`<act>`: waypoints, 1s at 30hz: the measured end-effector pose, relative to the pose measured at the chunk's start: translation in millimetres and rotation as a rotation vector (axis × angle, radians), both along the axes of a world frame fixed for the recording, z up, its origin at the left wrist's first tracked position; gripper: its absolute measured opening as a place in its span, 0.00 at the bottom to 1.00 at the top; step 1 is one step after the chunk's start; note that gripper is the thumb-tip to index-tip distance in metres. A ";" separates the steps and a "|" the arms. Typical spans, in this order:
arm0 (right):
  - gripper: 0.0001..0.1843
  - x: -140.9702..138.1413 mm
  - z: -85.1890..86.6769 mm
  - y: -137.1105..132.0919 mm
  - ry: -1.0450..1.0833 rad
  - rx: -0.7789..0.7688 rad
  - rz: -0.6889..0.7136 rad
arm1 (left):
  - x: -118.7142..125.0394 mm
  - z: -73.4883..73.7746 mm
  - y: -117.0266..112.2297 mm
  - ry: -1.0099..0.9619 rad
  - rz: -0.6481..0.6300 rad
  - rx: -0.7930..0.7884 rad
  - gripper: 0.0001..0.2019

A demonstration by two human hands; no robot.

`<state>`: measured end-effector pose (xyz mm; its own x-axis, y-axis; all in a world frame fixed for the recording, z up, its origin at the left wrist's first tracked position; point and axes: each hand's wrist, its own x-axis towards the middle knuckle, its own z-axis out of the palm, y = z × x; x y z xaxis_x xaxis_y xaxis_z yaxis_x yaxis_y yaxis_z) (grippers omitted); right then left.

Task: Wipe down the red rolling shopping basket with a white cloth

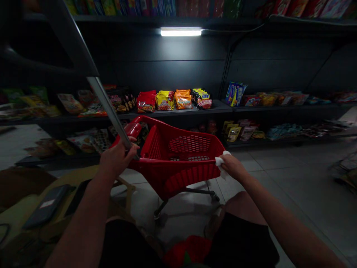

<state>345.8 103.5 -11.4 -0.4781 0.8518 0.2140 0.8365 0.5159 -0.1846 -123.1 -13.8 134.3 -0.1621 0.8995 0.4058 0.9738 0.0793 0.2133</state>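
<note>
A red plastic shopping cart with slotted basket walls stands in front of my knees, turned side-on. My left hand is closed around the lower part of a metal pole, at the cart's left corner. This pole slants up to a dark handle at the upper left. At the basket's right end, my right hand pinches a crumpled white cloth or tissue against the red rim. Part of the cloth is hidden by my fingers.
Behind the cart, dark shelves carry snack packets in several colours. A light tube glows above them. A low stool or chair and a dark flat device are at the left. The floor is tiled.
</note>
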 end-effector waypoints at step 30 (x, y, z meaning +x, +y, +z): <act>0.21 -81.0 -78.6 -60.4 0.436 0.469 0.101 | 50.1 -51.2 5.1 0.369 -0.361 -0.102 0.20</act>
